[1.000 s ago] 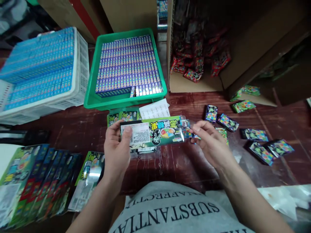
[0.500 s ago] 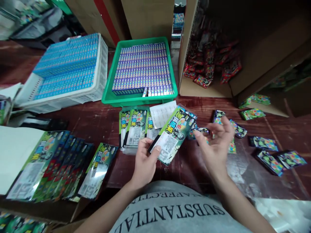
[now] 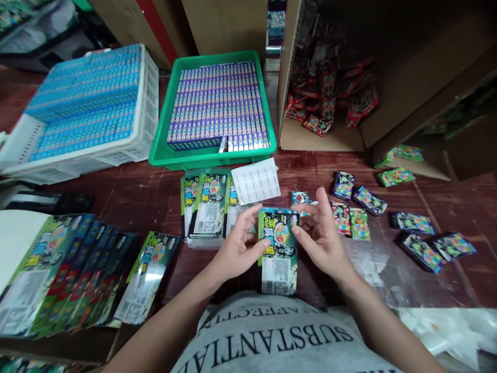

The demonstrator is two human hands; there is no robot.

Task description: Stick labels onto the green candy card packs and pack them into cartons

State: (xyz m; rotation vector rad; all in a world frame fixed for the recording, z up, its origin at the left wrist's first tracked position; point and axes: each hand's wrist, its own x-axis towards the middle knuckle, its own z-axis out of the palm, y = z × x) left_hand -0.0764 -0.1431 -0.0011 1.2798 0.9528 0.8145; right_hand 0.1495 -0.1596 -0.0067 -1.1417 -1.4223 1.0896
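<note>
Both hands hold one green printed packet (image 3: 278, 248) upright in front of me, its white barcode label at the lower end. My left hand (image 3: 236, 246) grips its left edge, thumb and fingers pinched on it. My right hand (image 3: 319, 235) holds the right edge near the top with the fingertips. Behind the packet lies a small stack of the same green packets (image 3: 209, 207), with a white sticker sheet (image 3: 256, 181) beside it.
A green tray (image 3: 155, 155) of purple boxes and a white crate (image 3: 147, 134) of blue boxes stand at the back. An open cardboard box (image 3: 295, 137) holds red packs. Small colourful packs (image 3: 411, 223) lie scattered right. Finished packets (image 3: 77, 269) are fanned out at left.
The packet has turned from lying sideways to standing upright and has come closer to my body. My right hand, off it half a second ago, now holds its right edge.
</note>
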